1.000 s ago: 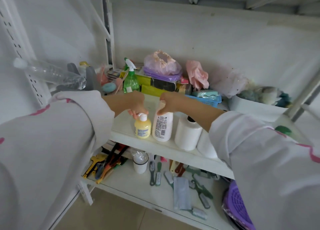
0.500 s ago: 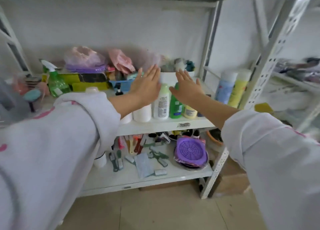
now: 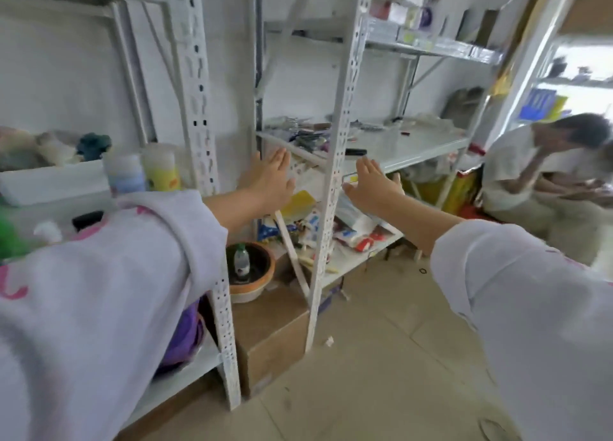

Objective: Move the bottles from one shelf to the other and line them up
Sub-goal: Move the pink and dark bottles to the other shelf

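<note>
My left hand (image 3: 270,180) and my right hand (image 3: 373,185) are both stretched out flat with fingers apart, holding nothing, in front of a white metal shelf unit (image 3: 335,148). On the left shelf (image 3: 49,183) stand a pale blue bottle (image 3: 124,175) and a yellow bottle (image 3: 162,168), behind my left sleeve. The middle shelf of the right unit (image 3: 411,145) is mostly bare, with small items at its back. A small clear bottle (image 3: 241,263) stands in an orange bowl on a box below.
A cardboard box (image 3: 268,338) sits on the floor between the two shelf units. Packets lie on the lower right shelf (image 3: 351,238). A person (image 3: 544,188) sits at the right. A purple basket (image 3: 182,334) is under the left shelf. The floor is tiled.
The view has swung right, from the left shelf's bottles to the neighbouring shelf unit. Both hands let go of the bottles earlier and stay flat and empty, travelling right.
</note>
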